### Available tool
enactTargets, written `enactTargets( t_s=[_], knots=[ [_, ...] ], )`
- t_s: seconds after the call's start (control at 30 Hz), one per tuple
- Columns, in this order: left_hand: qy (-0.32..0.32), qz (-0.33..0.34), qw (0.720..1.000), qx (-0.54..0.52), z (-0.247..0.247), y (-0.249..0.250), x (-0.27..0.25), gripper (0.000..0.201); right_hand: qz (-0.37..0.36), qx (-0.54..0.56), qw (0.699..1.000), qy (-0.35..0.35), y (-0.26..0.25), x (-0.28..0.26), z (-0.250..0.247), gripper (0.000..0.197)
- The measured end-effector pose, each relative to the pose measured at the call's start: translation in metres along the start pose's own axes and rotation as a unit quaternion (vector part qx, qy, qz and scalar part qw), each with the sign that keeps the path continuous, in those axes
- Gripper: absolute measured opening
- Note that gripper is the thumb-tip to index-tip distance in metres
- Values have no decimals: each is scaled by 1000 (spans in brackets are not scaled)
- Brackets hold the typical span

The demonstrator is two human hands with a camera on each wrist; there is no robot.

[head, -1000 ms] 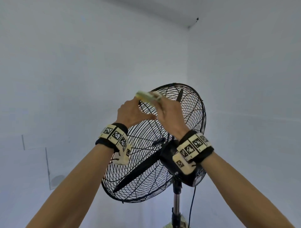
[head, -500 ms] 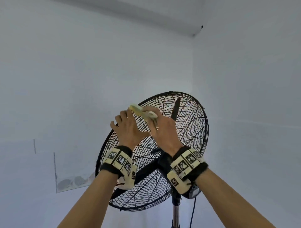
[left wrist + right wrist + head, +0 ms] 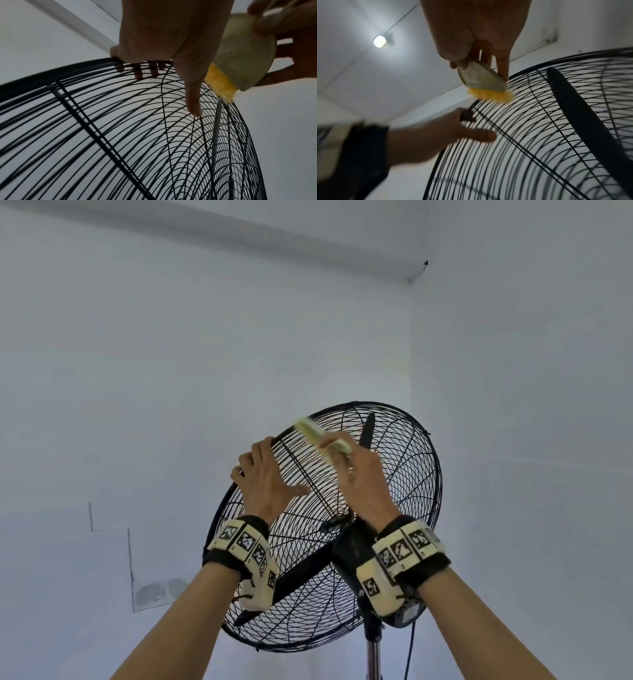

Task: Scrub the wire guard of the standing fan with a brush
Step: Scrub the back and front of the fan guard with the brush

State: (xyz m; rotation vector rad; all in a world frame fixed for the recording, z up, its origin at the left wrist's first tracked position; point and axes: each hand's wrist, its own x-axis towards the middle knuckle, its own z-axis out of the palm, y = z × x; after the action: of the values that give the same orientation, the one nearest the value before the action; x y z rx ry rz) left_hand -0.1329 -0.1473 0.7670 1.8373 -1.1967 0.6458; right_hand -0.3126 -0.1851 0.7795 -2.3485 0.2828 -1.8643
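A: What is in front of you?

B: The fan point(image 3: 342, 542), its wire guard point(image 3: 394, 491) tilted up. Your left hand point(image 3: 265, 477) curls its fingers over the rim; your right hand point(image 3: 364, 477) grips the brush point(image 3: 320, 436).

A: Where are the bristles?

B: On the top wires, just beyond your left fingertips. Scrubbing looks underway; I can't tell how much is clean.

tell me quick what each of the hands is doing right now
Left hand: grips the wire guard at its rim.
Right hand: holds the brush.
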Motion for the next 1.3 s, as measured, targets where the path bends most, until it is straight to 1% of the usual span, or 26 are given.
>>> enactTargets(
  t_s=[0.07,0.1,0.13,0.2,0.27,0.33,0.37,0.4,0.43,0.47,0.53,0.57,0.6,0.67,0.7,0.77,0.8,0.83,0.87,0.93,1.0,1.07,1.13,1.17,1.27,1.3],
  knots=[
    [-2,4,1000,0,-1,3,0,127,34,-5,988,148,13,12,-11,20],
    [-3,5,1000,1,-1,3,0,126,53,-24,980,192,18,14,-13,19],
    [-4,3,1000,1,0,3,0,126,72,-43,975,207,22,13,-11,18],
    [-3,-2,1000,3,0,2,0,126,92,-53,980,168,20,1,3,20],
    [1,-5,1000,3,1,0,1,126,50,-33,995,75,7,-19,19,23],
    [16,0,1000,-7,2,-4,1,123,-9,0,1000,-29,-8,-38,27,23],
    [21,2,1000,-10,2,-5,1,122,-8,16,999,-50,-13,-41,25,22],
    [20,3,1000,-10,2,-4,0,122,16,35,999,-39,-15,-39,20,21],
    [13,2,1000,-8,2,-3,0,124,45,55,997,3,-14,-35,13,21],
    [6,1,1000,-6,1,-1,0,125,67,68,993,66,-10,-28,6,22],
    [1,3,1000,-3,0,3,-1,126,80,57,977,188,3,-15,-6,20],
    [2,4,1000,-2,-1,4,-1,126,83,39,971,219,10,-11,-7,19],
    [4,3,1000,-1,-1,3,-1,126,93,20,970,225,15,-9,-5,19],
    [6,-3,1000,0,0,0,-2,126,105,1,980,172,14,-18,7,20],
    [6,-6,1000,-2,0,-2,-2,126,90,3,989,122,9,-27,14,22],
    [14,-5,1000,-10,2,-4,0,126,26,28,999,24,-2,-45,21,21],
    [16,-3,1000,-14,2,-5,0,126,14,45,999,0,-5,-50,21,20],
    [15,-1,1000,-17,2,-4,0,126,31,61,998,1,-7,-51,18,20],
    [11,0,1000,-18,2,-3,-1,126,63,72,995,25,-7,-49,13,22],
    [9,3,1000,-16,1,0,-2,127,111,76,983,122,-1,-39,0,32],
    [12,5,1000,-16,1,0,-3,128,121,76,967,213,8,-29,-12,37],
    [11,5,1000,-17,1,-1,-3,128,125,76,959,244,17,-23,-12,38],
    [12,1,1000,-17,1,-3,-3,128,132,70,965,215,15,-25,0,39],
    [14,-1,1000,-18,0,-3,-3,128,117,63,973,187,11,-31,7,40],
    [19,-1,1000,-23,1,-4,-3,127,26,51,994,91,2,-55,19,48],
    [18,0,1000,-25,0,-4,-4,127,15,57,996,70,1,-60,18,48]
  ],
)
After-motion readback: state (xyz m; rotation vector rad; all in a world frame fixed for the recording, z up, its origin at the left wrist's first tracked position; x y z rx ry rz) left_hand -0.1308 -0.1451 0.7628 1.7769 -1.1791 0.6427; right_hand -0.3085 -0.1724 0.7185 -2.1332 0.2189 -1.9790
